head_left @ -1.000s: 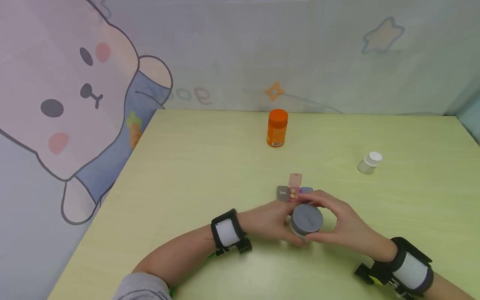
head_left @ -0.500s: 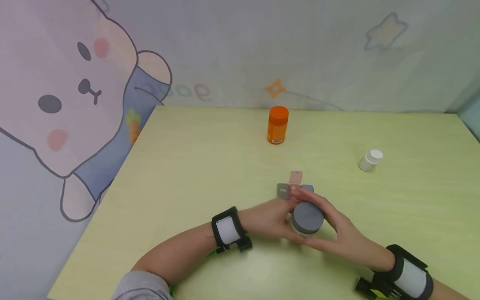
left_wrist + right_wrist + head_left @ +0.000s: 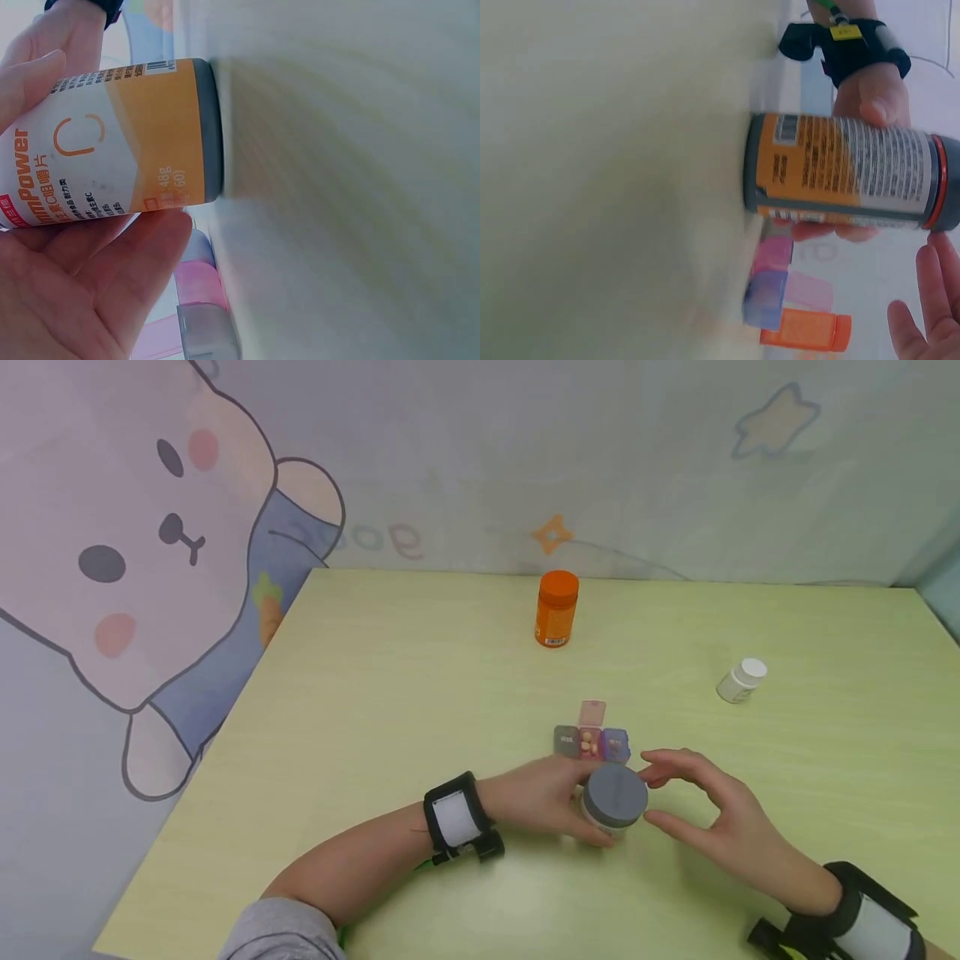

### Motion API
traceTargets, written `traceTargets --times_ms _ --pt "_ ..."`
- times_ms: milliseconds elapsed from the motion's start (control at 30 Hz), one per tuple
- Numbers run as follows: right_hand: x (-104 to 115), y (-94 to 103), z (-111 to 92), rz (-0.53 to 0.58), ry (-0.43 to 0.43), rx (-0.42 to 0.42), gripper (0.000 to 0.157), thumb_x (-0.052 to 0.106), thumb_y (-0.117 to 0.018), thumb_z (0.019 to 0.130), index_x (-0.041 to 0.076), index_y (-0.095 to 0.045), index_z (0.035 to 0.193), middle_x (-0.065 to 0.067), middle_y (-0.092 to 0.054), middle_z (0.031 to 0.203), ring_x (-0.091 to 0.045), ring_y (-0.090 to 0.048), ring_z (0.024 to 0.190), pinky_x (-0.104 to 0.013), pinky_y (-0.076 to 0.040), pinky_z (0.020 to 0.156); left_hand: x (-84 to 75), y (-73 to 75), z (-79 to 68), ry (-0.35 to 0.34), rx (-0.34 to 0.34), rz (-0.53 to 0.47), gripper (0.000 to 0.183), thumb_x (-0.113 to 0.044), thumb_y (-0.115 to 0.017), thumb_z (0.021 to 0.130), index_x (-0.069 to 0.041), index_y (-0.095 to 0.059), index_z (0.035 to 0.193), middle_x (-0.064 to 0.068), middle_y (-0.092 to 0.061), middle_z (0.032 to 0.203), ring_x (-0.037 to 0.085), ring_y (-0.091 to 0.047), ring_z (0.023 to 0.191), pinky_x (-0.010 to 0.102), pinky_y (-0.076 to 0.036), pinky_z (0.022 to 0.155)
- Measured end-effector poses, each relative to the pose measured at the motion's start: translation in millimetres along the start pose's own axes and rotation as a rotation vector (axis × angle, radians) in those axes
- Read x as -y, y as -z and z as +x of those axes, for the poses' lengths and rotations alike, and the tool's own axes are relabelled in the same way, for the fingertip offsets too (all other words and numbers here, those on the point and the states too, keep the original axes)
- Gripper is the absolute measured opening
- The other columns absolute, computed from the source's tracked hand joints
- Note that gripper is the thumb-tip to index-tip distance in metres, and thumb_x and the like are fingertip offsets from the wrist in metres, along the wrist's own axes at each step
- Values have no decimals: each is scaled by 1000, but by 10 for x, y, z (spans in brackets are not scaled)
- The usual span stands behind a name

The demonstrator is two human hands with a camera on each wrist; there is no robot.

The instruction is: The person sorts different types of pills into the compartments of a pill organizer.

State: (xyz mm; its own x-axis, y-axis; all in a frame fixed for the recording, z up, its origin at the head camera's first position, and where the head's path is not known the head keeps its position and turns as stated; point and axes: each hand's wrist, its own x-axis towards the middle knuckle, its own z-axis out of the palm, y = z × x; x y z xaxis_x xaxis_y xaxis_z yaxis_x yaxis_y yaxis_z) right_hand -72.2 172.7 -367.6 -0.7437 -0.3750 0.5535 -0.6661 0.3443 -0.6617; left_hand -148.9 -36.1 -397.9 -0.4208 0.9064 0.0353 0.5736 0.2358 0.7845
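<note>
A supplement bottle [image 3: 112, 142] with an orange-and-white label and a grey cap [image 3: 616, 795] stands upright on the table. My left hand [image 3: 543, 797] grips it round its body, thumb on one side and fingers on the other. To the right of the cap, my right hand [image 3: 738, 822] is held with its thumb and fingers apart and nothing between them; its fingertips are close to the cap. Just behind the bottle lies a small pill organizer [image 3: 592, 743] with grey, pink and blue-purple compartments. Its pink lid [image 3: 592, 712] stands open, and several yellowish tablets show inside that compartment.
An orange bottle [image 3: 557, 610] stands upright at the back of the pale yellow-green table [image 3: 412, 693]. Farther right is a small white bottle [image 3: 742, 681]. A cloth with cartoon prints [image 3: 465, 460] hangs behind the table.
My right hand has come off the bottle's cap and moved right, its fingers apart, uncovering the pill organizer's right side. My left hand keeps its grip on the bottle.
</note>
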Motion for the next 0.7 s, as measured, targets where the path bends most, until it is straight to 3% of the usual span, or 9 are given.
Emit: traceTargets --times_ms 200,400,567,700 --pt "-69 0 196 61 -81 161 84 4 -81 57 5 -40 131 -9 -47 124 -16 -43 114 -28 -37 88 -22 15 -17 55 -7 80 56 -45 -72 71 -21 -49 116 -20 -54 103 -10 -46 94 13 -35 80" --pt "-302 -178 203 102 -157 296 94 24 -81 63 17 -28 140 -5 -35 138 -19 -38 119 -32 -33 93 -8 16 -17 17 -9 99 53 -46 -68 74 -23 -48 117 -21 -51 107 -7 -46 93 14 -35 81" --pt "-244 -276 201 179 -112 276 86 15 -80 64 11 -35 137 -7 -33 141 -22 -32 126 -29 -27 97 23 11 -12 -24 -16 126 59 -47 -67 75 -21 -45 123 -18 -48 114 -7 -42 100 14 -32 86" --pt "-156 -237 159 224 -102 257 76 8 -78 65 6 -41 131 -12 -35 139 -26 -27 130 -26 -24 99 26 18 -24 3 -13 127 65 -47 -68 74 -21 -42 128 -16 -48 119 -5 -41 103 13 -30 86"
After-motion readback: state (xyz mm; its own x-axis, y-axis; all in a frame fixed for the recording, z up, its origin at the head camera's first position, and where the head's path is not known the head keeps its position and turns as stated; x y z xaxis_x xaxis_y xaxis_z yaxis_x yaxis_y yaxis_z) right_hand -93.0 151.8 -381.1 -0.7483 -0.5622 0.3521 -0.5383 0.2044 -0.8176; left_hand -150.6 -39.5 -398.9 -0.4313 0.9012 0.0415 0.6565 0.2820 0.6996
